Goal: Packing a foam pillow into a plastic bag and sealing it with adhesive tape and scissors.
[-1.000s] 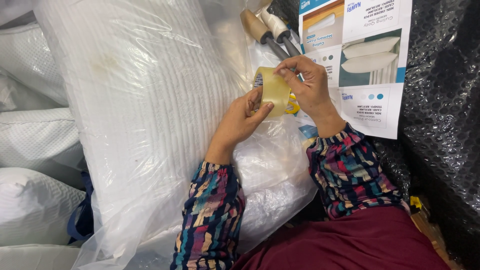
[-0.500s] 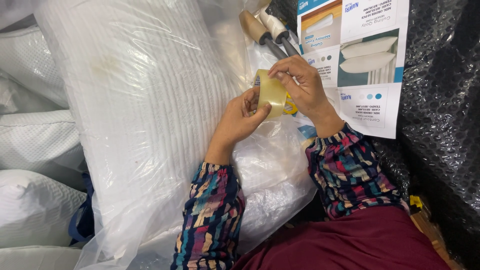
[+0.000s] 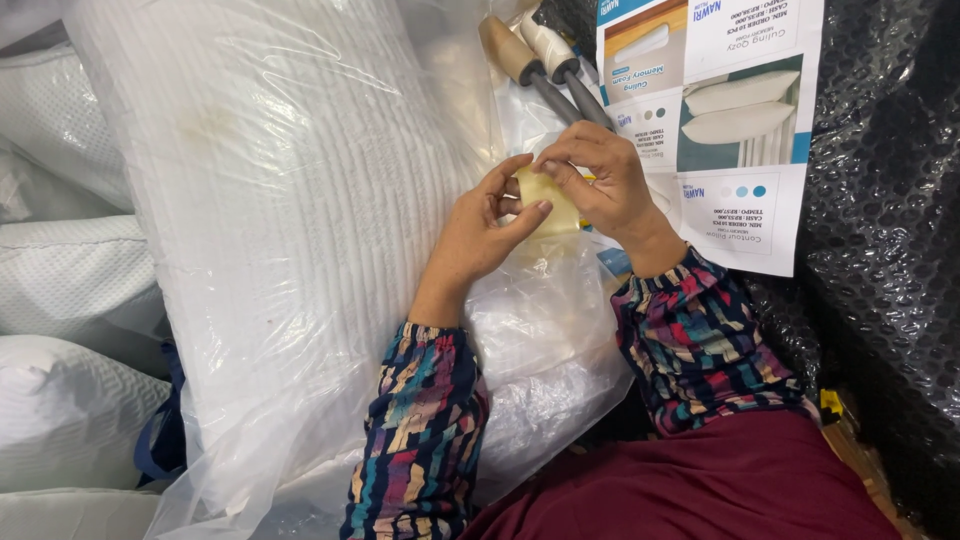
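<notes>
Over the bagged pillow (image 3: 290, 230), your left hand (image 3: 480, 235) bent up at the wrist, thumb and fingertips pinching the yellowish tape (image 3: 548, 205), your right hand (image 3: 600, 180) curled above, gripping it too

black bubble wrap (image 3: 890, 260), stacked white pillows (image 3: 70, 290)

Soft, even light is falling from overhead, keeping the scene bright without hard shadows. Glare is streaking across the clear plastic bag (image 3: 300, 200) over the white pillow (image 3: 270, 130), and small highlights are glinting on the black bubble wrap (image 3: 890, 230). Focus is holding sharp at the centre; the corners are softening and bending slightly. No motion blur is showing.
</notes>
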